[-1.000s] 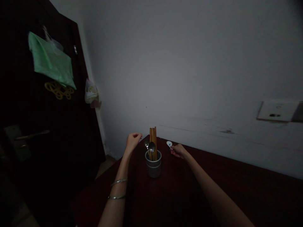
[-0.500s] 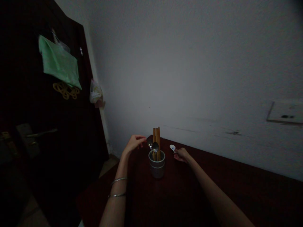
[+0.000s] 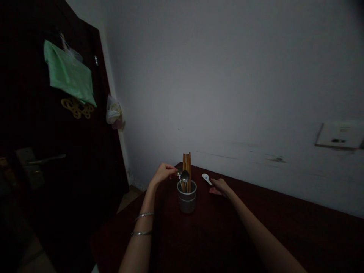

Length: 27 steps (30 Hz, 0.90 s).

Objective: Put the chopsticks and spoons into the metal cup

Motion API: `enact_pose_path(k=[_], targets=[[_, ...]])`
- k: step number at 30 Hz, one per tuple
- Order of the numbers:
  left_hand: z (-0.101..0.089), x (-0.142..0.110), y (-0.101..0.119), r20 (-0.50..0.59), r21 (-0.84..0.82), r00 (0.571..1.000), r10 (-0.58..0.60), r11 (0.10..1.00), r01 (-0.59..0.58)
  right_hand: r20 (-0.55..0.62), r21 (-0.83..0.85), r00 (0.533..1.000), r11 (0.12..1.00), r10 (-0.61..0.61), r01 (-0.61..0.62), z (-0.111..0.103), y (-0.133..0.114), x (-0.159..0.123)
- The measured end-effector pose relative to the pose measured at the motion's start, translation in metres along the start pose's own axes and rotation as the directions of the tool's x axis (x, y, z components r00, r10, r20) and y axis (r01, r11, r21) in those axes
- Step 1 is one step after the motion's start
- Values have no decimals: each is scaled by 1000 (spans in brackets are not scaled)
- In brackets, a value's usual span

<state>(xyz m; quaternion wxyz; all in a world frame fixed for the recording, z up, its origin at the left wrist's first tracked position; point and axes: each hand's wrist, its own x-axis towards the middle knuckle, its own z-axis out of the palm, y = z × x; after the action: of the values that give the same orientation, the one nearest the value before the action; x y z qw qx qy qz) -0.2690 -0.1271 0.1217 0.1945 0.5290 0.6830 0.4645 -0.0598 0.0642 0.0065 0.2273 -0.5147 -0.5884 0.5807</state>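
Observation:
A grey metal-looking cup stands upright on the dark red table, holding several wooden chopsticks and two metal spoons, bowls up. The fingertips of my left hand pinch the bowl of the left metal spoon, which they partly cover. The other metal spoon leans in front of the chopsticks. To the right of the cup lies a white soup spoon with a small blue mark in its bowl. My right hand is at its handle end, fingers apart, barely touching it if at all.
The table runs along a pale wall at its far side. On the left is a dark door with a green cloth hanging on it. A plastic bag hangs near the frame. A wall socket sits at right.
My left fingers have closed on the left metal spoon's bowl. My right hand has drawn back slightly from the white soup spoon, so more of its handle shows. The view shifted a little.

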Motion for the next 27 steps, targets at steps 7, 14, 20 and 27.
enact_pose_path(k=[7, 14, 20, 27], targets=[[5, 4, -1, -70, 30, 997, 38, 999, -36, -41, -41, 999, 999, 16, -18, -31, 0, -15], [10, 3, 7, -110, 15, 990, 84, 996, -83, -80, -100, 996, 994, -46, 38, -60, 4, -41], [12, -4, 18, -107, -51, 994, 35, 998, -41, 6, -105, 958, 952, -287, 286, -29, -7, -77], [12, -5, 19, -101, -37, 994, 46, 998, -50, 198, 23, 804, 823, -561, 568, 49, -14, -108]])
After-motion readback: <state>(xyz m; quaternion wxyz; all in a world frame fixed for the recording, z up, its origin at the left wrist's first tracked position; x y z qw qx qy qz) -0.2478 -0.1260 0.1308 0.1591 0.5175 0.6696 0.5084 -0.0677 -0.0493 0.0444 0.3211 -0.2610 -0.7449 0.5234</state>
